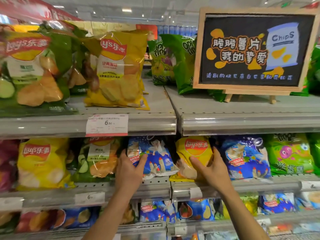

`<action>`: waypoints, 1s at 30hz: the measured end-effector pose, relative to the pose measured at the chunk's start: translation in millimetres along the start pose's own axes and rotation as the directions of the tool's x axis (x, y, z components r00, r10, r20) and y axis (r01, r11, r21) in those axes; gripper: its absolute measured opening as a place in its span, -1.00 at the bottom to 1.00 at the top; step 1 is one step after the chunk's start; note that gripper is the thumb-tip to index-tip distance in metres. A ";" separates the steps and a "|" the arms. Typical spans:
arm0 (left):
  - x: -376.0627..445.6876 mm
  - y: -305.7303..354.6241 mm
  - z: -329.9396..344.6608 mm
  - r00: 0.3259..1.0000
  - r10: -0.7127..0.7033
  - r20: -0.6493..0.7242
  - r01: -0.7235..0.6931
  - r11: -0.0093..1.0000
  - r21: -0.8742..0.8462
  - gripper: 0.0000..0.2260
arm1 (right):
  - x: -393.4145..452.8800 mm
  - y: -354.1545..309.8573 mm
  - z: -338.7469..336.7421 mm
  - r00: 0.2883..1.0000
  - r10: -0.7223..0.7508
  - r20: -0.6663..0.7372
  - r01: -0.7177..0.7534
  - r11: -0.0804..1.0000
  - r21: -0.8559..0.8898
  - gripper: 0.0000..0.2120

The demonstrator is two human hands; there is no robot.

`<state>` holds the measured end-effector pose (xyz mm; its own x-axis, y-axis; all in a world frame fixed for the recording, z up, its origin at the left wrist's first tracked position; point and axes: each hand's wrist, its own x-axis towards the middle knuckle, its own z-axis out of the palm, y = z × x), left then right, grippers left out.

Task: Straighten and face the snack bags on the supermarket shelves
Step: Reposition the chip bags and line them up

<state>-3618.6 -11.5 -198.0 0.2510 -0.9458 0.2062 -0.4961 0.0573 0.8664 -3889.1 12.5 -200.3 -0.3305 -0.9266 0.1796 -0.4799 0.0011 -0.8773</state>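
On the middle shelf my left hand grips the left edge of a blue snack bag, thumb across its front. The bag leans forward over the shelf lip. Beside it my right hand holds a yellow Lay's bag from its right side, thumb over the front and fingers behind. That yellow bag stands between the blue bag and another blue bag.
The same shelf carries a yellow Lay's bag, a green Lay's bag and a green bag. Above stand large Lay's bags and a wooden chalkboard sign. A price tag hangs on the upper rail.
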 end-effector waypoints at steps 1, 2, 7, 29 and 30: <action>5.3 -2.0 -2.1 0.999 -0.022 0.033 0.022 1.000 0.006 -0.34 | 4.6 -0.5 -0.8 0.999 0.029 0.021 -0.029 1.000 -0.007 0.10; 10.4 -3.8 -3.7 0.996 -0.050 0.071 0.050 0.999 0.009 -0.29 | 9.3 -0.8 -1.5 0.997 0.062 0.045 -0.061 0.998 -0.013 0.15; 24.3 -6.4 -3.8 0.961 -0.172 0.216 0.190 0.979 -0.068 -0.37 | 27.9 4.6 -4.5 0.977 0.154 0.149 -0.160 0.987 0.027 0.17; 7.0 12.8 -16.1 0.986 -0.103 0.132 0.154 0.865 -0.478 -0.48 | 10.5 -25.7 -46.6 0.995 -0.082 0.049 0.077 0.992 0.098 -0.61; 5.2 14.0 -10.2 0.986 -0.104 0.133 0.157 0.856 -0.493 -0.47 | 6.2 -23.1 -54.8 0.997 -0.075 0.030 0.072 0.993 0.090 -0.64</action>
<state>-3615.8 -12.4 -180.1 0.1879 -0.9808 0.0528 0.0243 0.0584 0.9980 -3924.6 27.4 -154.5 -0.2691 -0.9350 0.2309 -0.4275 -0.0989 -0.8986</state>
